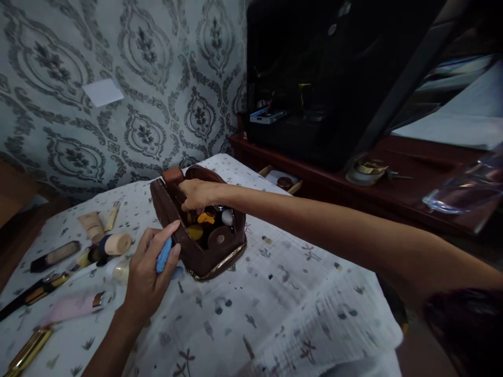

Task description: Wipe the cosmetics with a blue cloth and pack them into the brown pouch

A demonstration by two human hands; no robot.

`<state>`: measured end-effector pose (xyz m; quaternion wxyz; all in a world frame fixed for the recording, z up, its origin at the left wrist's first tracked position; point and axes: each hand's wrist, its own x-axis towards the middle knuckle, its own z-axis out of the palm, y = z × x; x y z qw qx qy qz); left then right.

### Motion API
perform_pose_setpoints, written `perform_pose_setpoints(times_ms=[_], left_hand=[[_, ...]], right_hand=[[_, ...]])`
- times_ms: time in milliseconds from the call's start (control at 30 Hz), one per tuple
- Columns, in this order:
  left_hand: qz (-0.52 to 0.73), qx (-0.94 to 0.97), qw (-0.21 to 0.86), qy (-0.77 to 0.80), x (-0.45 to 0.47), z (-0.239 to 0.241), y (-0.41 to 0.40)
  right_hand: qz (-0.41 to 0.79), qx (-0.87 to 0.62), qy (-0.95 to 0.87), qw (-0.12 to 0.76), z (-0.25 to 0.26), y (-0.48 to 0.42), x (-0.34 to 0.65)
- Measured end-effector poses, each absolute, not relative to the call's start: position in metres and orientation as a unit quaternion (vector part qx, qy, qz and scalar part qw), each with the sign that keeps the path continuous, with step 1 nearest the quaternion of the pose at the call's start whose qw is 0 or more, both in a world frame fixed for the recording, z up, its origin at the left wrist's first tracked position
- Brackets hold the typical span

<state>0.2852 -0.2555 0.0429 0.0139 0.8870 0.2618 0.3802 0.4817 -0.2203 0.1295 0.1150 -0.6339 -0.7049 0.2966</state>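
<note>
A brown zip-up toiletry pouch stands open on a table under a patterned white cloth. It holds several small jars and tubes. My right hand reaches into the pouch's top, fingers curled down among the items; what they grip is hidden. My left hand rests beside the pouch's near-left corner, closed around a small blue object.
Cosmetics lie on the cloth at left: a cream tube, a beige-capped bottle, dark and gold sticks, a pink item. A dark red desk with a black open case stands behind. Patterned wallpaper covers the wall.
</note>
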Motion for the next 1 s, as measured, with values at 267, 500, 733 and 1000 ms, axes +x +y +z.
perform_pose_setpoints(times_ms=[267,500,733,1000], left_hand=[[0.383,0.884,0.010,0.268,0.285,0.042,-0.255],[0.383,0.878,0.025,0.286,0.285,0.041,-0.257],[0.383,0.886,0.010,0.260,0.284,0.041,-0.255],[0.376,0.889,0.006,0.260,0.279,0.036,-0.249]], right_hand=[[0.272,-0.625,-0.710,0.176,0.123,-0.213,0.485],[0.192,-0.625,-0.723,0.223,0.132,-0.210,0.494],[0.215,-0.603,-0.702,0.314,0.135,-0.212,0.501],[0.208,-0.604,-0.704,0.311,0.135,-0.221,0.505]])
